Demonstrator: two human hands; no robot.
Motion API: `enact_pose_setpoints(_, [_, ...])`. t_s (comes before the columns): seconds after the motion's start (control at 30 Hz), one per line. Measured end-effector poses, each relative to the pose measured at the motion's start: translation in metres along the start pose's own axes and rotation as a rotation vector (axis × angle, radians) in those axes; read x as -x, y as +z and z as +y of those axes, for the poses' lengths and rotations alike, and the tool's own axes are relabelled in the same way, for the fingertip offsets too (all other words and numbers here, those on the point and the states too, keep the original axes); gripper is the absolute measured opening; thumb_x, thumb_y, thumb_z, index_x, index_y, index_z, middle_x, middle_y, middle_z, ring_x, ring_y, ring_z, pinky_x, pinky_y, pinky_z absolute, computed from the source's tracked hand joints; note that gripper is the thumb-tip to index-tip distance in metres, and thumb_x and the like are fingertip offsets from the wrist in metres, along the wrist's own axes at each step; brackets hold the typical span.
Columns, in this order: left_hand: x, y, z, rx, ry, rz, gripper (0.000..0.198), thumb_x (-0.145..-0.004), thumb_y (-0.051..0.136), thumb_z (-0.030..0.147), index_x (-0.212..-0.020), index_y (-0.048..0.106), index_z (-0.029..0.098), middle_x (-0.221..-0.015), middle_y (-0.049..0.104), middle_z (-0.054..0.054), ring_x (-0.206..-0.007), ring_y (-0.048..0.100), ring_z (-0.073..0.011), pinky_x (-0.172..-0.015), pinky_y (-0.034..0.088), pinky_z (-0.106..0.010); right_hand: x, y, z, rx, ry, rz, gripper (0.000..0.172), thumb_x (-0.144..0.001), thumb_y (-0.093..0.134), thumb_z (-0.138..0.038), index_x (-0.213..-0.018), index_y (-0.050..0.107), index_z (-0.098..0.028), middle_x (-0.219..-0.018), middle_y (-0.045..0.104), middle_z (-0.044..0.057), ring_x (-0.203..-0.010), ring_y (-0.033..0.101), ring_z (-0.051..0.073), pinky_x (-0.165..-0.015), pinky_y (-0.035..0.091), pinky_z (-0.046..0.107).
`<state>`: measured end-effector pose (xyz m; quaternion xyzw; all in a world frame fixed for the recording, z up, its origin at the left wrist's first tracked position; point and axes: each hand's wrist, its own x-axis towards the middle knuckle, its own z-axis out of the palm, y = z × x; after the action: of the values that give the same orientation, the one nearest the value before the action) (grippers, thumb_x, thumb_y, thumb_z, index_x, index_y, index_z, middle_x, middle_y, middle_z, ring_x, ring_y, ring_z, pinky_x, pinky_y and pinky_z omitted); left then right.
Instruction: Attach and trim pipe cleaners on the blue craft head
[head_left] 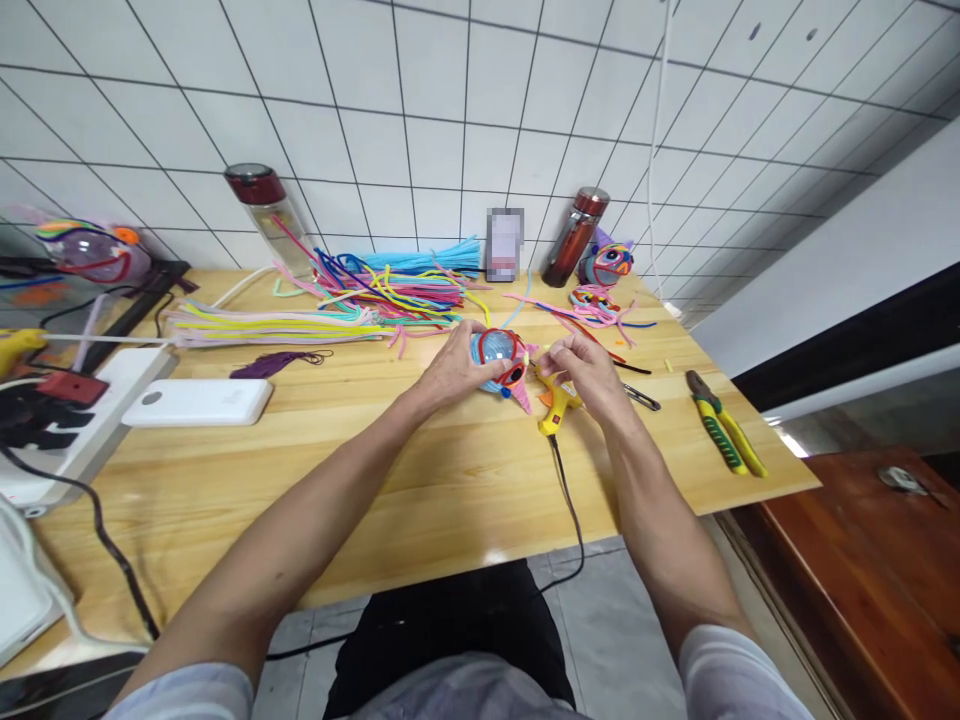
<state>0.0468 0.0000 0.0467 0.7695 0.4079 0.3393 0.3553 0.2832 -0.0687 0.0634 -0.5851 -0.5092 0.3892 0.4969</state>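
My left hand (459, 362) is wrapped round a small blue craft figure (495, 348) with red trim, a black eye and pink pointed ears. Just to its right, my right hand (577, 368) has its fingers pinched together close to the figure's ears. Whatever small piece sits in that pinch is too small to name. Beneath the right hand lies a yellow glue gun (553, 412) on the table, its black cord running down over the front edge.
Bundled pipe cleaners (300, 325) lie behind my left hand. Pliers (724, 425) and a utility knife (641, 397) are on the right. A white power bank (196, 402) and power strip (112, 420) occupy the left. Two flasks, a phone (504, 245) and another figure (606, 260) stand along the wall.
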Motion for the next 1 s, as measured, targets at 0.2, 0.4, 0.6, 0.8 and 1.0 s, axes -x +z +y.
enact_pose_setpoints(0.2, [-0.006, -0.026, -0.003, -0.006, -0.119, -0.168, 0.094, -0.07, 0.088, 0.058, -0.144, 0.049, 0.015, -0.15, 0.059, -0.02, -0.134, 0.064, -0.036, -0.114, 0.053, -0.05, 0.009, 0.009, -0.005, -0.01, 0.073, -0.106, 0.034, -0.078, 0.079, -0.053, -0.081, 0.061, -0.024, -0.089, 0.083, 0.006, -0.073, 0.075, 0.019, -0.061, 0.052, 0.027])
enact_pose_setpoints(0.4, [-0.006, -0.05, -0.011, -0.103, -0.085, -0.344, 0.112, -0.058, 0.094, 0.062, -0.154, 0.052, 0.02, -0.162, 0.052, -0.017, -0.157, 0.045, -0.0427, -0.13, 0.04, -0.053, 0.015, 0.014, -0.012, 0.025, 0.03, -0.137, 0.029, -0.082, 0.076, -0.048, -0.082, 0.062, -0.024, -0.084, 0.081, 0.005, -0.062, 0.068, 0.016, -0.052, 0.048, 0.025])
enact_pose_setpoints(0.6, [0.0, -0.045, -0.016, 0.03, -0.107, -0.333, 0.117, -0.053, 0.101, 0.057, -0.152, 0.049, 0.022, -0.158, 0.057, -0.017, -0.145, 0.06, -0.0395, -0.121, 0.05, -0.054, 0.022, 0.022, -0.01, 0.102, 0.055, -0.164, 0.024, -0.082, 0.075, -0.044, -0.081, 0.062, -0.024, -0.085, 0.082, 0.006, -0.066, 0.074, 0.018, -0.049, 0.049, 0.023])
enact_pose_setpoints(0.8, [-0.003, -0.039, -0.02, 0.205, -0.111, -0.159, 0.098, -0.059, 0.098, 0.054, -0.14, 0.055, 0.02, -0.141, 0.066, -0.014, -0.133, 0.066, -0.0378, -0.117, 0.053, -0.056, 0.026, 0.021, -0.011, 0.032, 0.067, -0.211, 0.023, -0.083, 0.078, -0.045, -0.085, 0.069, -0.024, -0.097, 0.084, 0.007, -0.088, 0.079, 0.023, -0.061, 0.057, 0.026])
enact_pose_setpoints(1.0, [0.02, -0.012, -0.027, 0.299, -0.258, 0.136, 0.107, -0.049, 0.105, 0.05, -0.13, 0.041, 0.024, -0.135, 0.065, -0.014, -0.13, 0.067, -0.0361, -0.114, 0.054, -0.054, 0.025, 0.026, -0.008, 0.023, -0.038, -0.147, 0.023, -0.08, 0.078, -0.046, -0.08, 0.07, -0.024, -0.118, 0.08, 0.006, -0.095, 0.073, 0.02, -0.079, 0.061, 0.032])
